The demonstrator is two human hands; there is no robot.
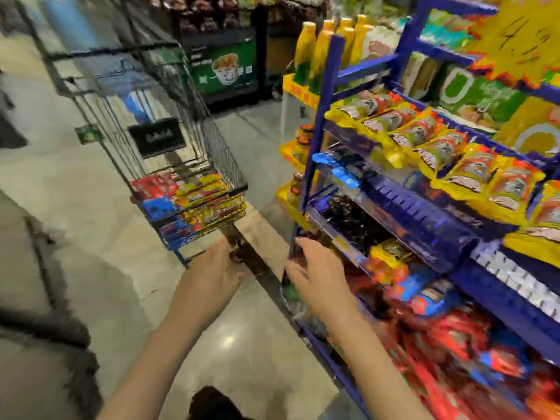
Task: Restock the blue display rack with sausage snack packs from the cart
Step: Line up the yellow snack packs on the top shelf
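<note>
Head view: cart (212, 165) left of blue rack (321, 122), juice bottles (321, 47) behind.

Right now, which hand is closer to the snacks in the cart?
The left hand. It reaches toward the wire shopping cart, while the right hand hovers by the blue metal display rack.

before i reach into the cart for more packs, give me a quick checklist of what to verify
1. Both hands free: left hand and right hand hold nothing, fingers relaxed. Ok.
2. Stock left in the cart: yellow packs stacked at its near end, beside red and blue ones. Ok.
3. Cart within reach: left hand is just below its near end. Ok.
4. Room on the blue display rack: top yellow row looks full; lower tiers are too blurred to judge. Cannot tell.
5. Pack type matches: labels are blurred. Cannot tell.
</note>
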